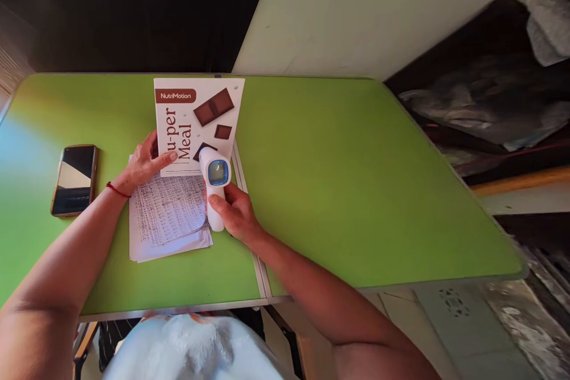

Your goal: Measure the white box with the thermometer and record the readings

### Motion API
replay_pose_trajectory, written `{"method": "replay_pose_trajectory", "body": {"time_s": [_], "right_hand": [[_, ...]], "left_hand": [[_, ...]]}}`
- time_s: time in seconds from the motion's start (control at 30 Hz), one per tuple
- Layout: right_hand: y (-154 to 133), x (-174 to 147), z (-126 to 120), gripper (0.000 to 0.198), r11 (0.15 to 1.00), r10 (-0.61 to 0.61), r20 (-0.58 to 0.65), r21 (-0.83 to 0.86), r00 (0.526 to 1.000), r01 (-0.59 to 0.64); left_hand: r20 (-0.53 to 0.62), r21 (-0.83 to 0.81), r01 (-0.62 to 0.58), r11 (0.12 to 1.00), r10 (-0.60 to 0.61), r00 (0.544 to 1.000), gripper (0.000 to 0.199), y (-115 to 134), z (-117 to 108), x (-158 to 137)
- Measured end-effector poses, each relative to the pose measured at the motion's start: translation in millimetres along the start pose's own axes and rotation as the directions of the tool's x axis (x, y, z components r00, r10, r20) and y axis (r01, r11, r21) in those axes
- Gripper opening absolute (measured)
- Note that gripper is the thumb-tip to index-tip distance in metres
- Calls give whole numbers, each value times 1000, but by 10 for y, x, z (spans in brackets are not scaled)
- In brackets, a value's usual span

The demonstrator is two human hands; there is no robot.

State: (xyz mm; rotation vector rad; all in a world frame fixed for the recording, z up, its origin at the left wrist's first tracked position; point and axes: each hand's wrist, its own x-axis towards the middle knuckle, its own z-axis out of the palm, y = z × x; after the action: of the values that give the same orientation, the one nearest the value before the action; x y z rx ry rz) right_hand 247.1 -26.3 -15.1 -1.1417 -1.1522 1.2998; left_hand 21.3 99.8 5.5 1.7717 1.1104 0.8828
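My left hand grips the lower left side of a white box marked "NutriMotion", with chocolate pieces pictured on its front. The thumb lies across the printed face and the other fingers go behind, out of sight. Wrapped around the handle of a white infrared thermometer is my right hand. Its blue-rimmed screen faces me, and its head overlaps the box's lower right corner in view; whether they touch I cannot tell. Below the box lie handwritten sheets of paper, partly covered by it.
A smartphone in a brown case lies left of my left arm. The green folding table has a metal seam down its middle. A dark panel and a pale wall border its far edge. Plastic-covered things sit beyond the right side.
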Motion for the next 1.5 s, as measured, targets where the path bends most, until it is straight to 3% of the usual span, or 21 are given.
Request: {"method": "replay_pose_trajectory", "body": {"time_s": [0.67, 1.27, 1.5], "right_hand": [[-32, 20, 2, 49, 998, -3, -28, -65, 1000, 1], [-106, 31, 1, 41, 991, -84, -5, -108, 996, 83], [-122, -37, 5, 36, 983, -145, 10, -112, 989, 145]], "left_hand": [[-19, -80, -84, 993, 83, 996, 72, -79, -3, 8], [-32, 22, -59, 998, 60, 998, 79, -50, -36, 7], [-25, -87, -89, 992, 87, 996, 77, -71, -14, 40]]}}
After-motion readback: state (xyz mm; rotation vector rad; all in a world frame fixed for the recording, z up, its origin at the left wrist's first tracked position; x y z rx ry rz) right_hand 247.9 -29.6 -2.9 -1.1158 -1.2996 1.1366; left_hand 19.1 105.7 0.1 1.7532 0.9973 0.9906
